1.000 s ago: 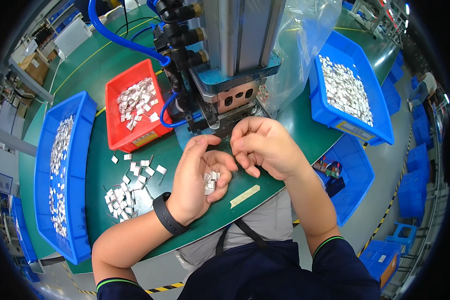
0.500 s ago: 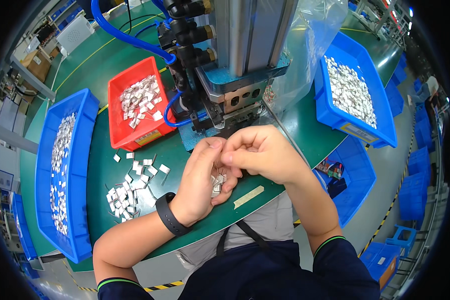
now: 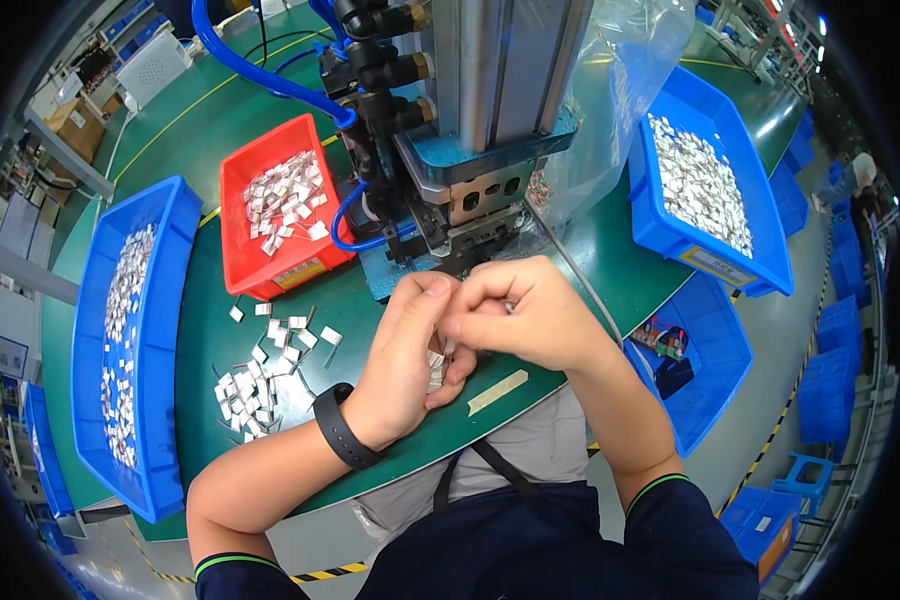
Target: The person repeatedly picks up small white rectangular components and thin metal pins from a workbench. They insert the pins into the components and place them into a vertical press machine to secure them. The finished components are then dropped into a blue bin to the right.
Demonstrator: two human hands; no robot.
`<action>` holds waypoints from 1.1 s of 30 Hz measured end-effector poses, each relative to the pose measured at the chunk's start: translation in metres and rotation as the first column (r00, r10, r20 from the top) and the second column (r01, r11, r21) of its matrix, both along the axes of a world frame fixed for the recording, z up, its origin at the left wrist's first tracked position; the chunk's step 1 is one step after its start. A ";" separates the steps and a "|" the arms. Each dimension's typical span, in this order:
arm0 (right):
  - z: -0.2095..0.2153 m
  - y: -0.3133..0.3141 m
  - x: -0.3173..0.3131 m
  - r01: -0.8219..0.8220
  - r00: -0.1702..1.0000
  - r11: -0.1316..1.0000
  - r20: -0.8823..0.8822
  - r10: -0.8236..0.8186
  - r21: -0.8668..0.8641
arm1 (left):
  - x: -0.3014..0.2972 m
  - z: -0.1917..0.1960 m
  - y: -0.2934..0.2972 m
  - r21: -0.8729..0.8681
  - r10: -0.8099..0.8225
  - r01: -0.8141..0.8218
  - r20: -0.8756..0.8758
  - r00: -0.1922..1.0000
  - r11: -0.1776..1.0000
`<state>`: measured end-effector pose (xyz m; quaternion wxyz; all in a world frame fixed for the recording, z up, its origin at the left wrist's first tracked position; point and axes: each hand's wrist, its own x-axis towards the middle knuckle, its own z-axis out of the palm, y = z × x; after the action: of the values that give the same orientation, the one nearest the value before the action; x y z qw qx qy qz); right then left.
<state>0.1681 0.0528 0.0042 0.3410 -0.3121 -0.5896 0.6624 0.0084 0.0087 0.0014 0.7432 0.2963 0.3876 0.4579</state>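
Cupped in my left hand (image 3: 407,355) are several small white rectangular parts with thin wires (image 3: 436,368), partly hidden by its fingers. My right hand (image 3: 515,312) is closed in a pinch against the left fingers; a small shiny bit shows between its fingers, too small to name. Both hands are just in front of a pneumatic press (image 3: 480,195) with blue air hoses. To their left, a loose pile of the same white wired parts (image 3: 245,398) lies on the green tabletop (image 3: 210,345).
Left of the press stand a red bin (image 3: 232,225) and a long blue bin (image 3: 160,400), both with white parts. Another full blue bin (image 3: 660,230) is at the right, above a lower blue bin (image 3: 720,370). A clear plastic bag (image 3: 620,90) hangs beside the press. Tape (image 3: 498,393) sticks near the front edge.
My right fingers have curled in further, and a small shiny bit now shows between them. My left hand stays almost in place around the white parts.
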 end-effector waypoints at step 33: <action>-0.005 -0.005 0.002 0.078 0.997 0.995 -0.028 -0.076 0.060 | -0.002 -0.002 -0.002 0.000 0.162 -0.163 0.096 0.982 0.987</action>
<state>0.1699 0.0480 -0.0005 0.3830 -0.3155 -0.5925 0.6346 0.0067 0.0062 -0.0009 0.7199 0.2444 0.3727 0.5321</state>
